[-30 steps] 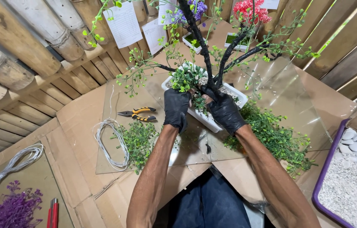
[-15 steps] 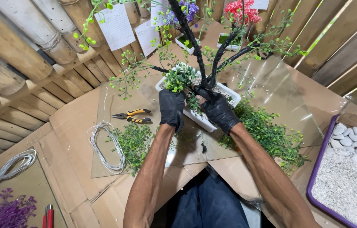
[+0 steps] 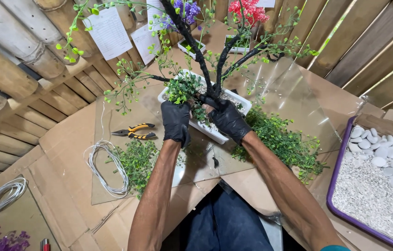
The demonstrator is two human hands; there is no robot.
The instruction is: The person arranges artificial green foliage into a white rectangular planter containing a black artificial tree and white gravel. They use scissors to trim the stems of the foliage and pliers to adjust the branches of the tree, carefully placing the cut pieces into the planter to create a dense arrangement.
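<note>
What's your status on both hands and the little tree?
Left hand gloved, pressing a green sprig into the white planter. Right hand gripping the black trunk base. Loose foliage, pliers alongside, nothing blocking.

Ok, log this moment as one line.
left hand: gloved, on green sprig | right hand: gloved, at black trunk base | white planter on clear sheet | pliers, wire coil left

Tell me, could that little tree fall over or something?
Maybe. The white planter sits near the edge of its clear sheet, and the tall black trunk leans, so a push from the left hand or right hand could tip it. The thin green sprigs might snag. The pliers lie close to an elbow sweep.
</note>
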